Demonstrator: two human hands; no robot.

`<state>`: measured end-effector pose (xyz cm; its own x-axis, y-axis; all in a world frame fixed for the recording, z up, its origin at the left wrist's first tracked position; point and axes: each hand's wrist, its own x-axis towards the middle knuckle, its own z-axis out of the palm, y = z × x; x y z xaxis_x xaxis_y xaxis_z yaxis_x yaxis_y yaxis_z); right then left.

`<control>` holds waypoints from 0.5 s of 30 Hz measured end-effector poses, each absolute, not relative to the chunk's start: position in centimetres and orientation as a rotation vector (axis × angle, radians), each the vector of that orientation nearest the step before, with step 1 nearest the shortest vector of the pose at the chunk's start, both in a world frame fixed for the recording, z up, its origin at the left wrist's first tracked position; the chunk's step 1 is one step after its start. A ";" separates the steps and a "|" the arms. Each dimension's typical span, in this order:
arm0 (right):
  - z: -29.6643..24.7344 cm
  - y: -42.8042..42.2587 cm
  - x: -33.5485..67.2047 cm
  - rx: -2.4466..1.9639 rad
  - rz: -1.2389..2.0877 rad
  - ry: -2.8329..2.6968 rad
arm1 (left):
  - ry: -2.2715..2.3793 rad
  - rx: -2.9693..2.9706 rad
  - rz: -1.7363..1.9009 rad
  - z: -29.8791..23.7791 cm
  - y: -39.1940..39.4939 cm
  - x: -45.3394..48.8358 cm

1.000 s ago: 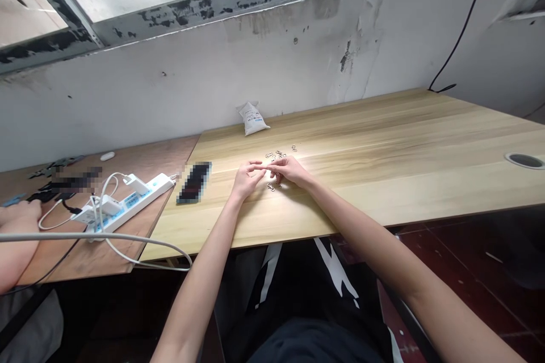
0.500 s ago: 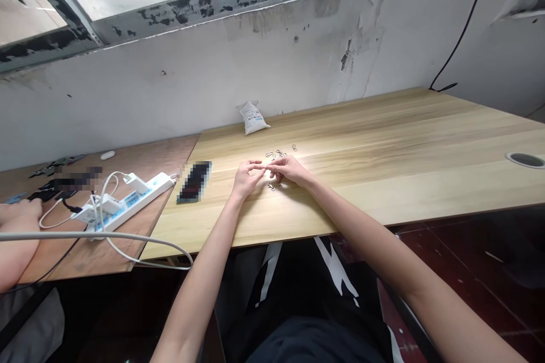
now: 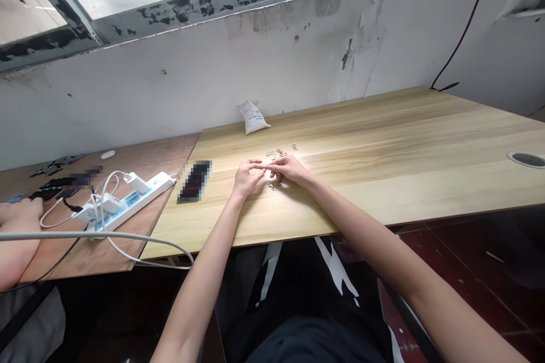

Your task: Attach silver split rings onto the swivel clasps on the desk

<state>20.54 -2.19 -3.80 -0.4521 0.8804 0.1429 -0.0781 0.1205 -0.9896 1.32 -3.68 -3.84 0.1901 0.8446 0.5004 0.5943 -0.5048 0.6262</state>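
Over the light wooden table [image 3: 361, 153], my left hand [image 3: 248, 178] and my right hand [image 3: 289, 170] meet fingertip to fingertip. Both are closed in a pinch; whatever lies between the fingers is too small and covered to name. Just behind them is a loose group of small metal clasps [image 3: 279, 153], with one more metal clasp [image 3: 294, 147] a little apart to the right. Another small metal clasp [image 3: 271, 186] rests on the near side, below my fingers.
A white packet [image 3: 254, 119] stands near the wall. Left of my hands lies a blurred dark phone [image 3: 195, 181]. On the adjoining brown table is a white power strip [image 3: 136, 204] with chargers and cables; another person's arm [image 3: 19, 238] rests at the far left.
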 end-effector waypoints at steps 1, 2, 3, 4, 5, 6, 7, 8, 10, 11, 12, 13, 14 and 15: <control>-3.8 -2.2 20.5 -0.811 1.459 -1.570 | 1.371 2.184 1.218 -3.9 -3.7 1.3; -3.8 -2.2 20.5 -0.813 1.459 -1.570 | 1.375 2.192 1.218 -3.9 -3.7 1.3; -3.8 -2.2 20.5 -0.815 1.459 -1.571 | 1.380 2.200 1.219 -3.9 -3.7 1.4; -3.8 -2.2 20.5 -0.816 1.459 -1.571 | 1.385 2.209 1.220 -3.8 -3.7 1.4; -3.7 -2.3 20.5 -0.818 1.459 -1.573 | 1.390 2.220 1.220 -3.8 -3.7 1.4; -3.7 -2.3 20.5 -0.821 1.460 -1.574 | 1.395 2.231 1.221 -3.8 -3.8 1.5; -3.7 -2.3 20.6 -0.823 1.461 -1.576 | 1.401 2.243 1.221 -3.7 -3.8 1.5; -3.7 -2.3 20.6 -0.826 1.463 -1.579 | 1.407 2.256 1.221 -3.6 -3.9 1.5; -3.6 -2.3 20.6 -0.832 1.466 -1.587 | 1.417 2.283 1.218 -3.5 -4.1 1.6; -3.6 -2.3 20.6 -0.835 1.467 -1.592 | 1.422 2.297 1.216 -3.4 -4.2 1.7; -3.6 -2.3 20.6 -0.837 1.467 -1.599 | 1.426 2.310 1.212 -3.3 -4.3 1.7; -3.5 -2.3 20.6 -0.840 1.467 -1.607 | 1.430 2.322 1.209 -3.3 -4.4 1.8; -3.5 -2.3 20.6 -0.844 1.465 -1.616 | 1.435 2.332 1.205 -3.2 -4.4 1.8; -3.4 -2.3 20.6 -0.850 1.459 -1.624 | 1.443 2.339 1.203 -3.2 -4.4 1.8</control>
